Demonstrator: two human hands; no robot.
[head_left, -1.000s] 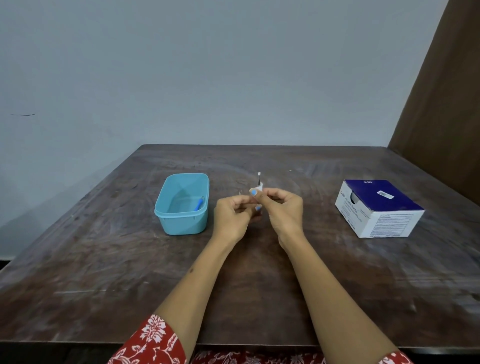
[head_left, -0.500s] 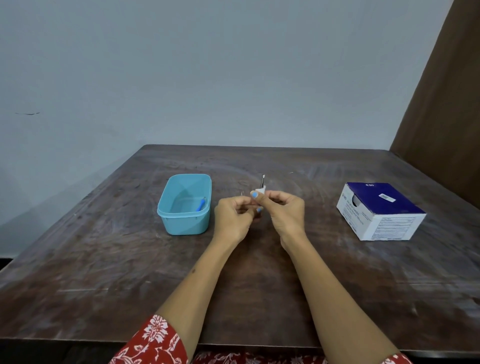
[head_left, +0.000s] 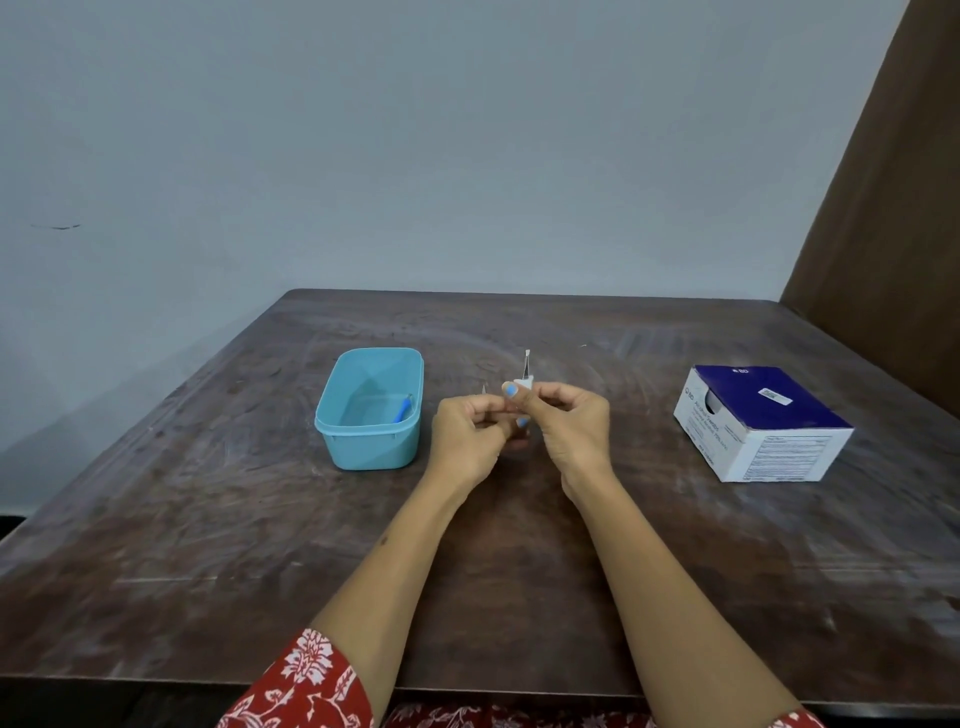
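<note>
your left hand (head_left: 470, 434) and right hand (head_left: 569, 426) meet above the middle of the table (head_left: 260, 545), both with fingers curled, pinching a small white packet (head_left: 524, 383) between them. a thin strip sticks up from it, so the tearing looks begun but not finished. further out, the blue tub (head_left: 371, 452) holds one small blue piece (head_left: 402, 413); the box (head_left: 763, 431) sits at right.

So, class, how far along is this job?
Done: a blue item lies in the teal tub. In hand: the left hand and right hand pinch the small white packet above the table. Left: opening it seems unfinished; it is not in the tub.
</note>
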